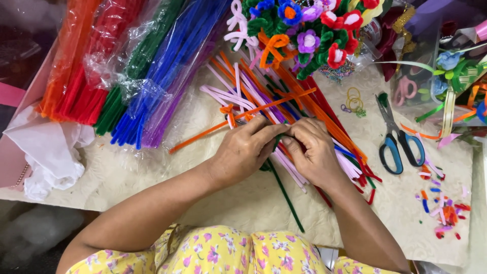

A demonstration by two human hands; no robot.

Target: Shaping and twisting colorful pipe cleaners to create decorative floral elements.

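Observation:
My left hand [244,149] and my right hand [314,152] meet fingertip to fingertip over a cream mat [238,203]. Together they pinch a dark green pipe cleaner [286,195], whose stem runs down toward my lap. An orange pipe cleaner [203,134] lies slanted just beyond my left hand. Under and behind both hands is a loose pile of pink, purple, orange and red pipe cleaners [284,96]. What the fingers are forming at the green stem's top is hidden.
Bagged bundles of orange, red, green, blue and purple pipe cleaners [137,71] lie at upper left. A bouquet of pipe-cleaner flowers [314,30] stands at the top. Blue-handled scissors [398,137] and coloured offcuts [444,208] lie right. White plastic [48,152] sits left.

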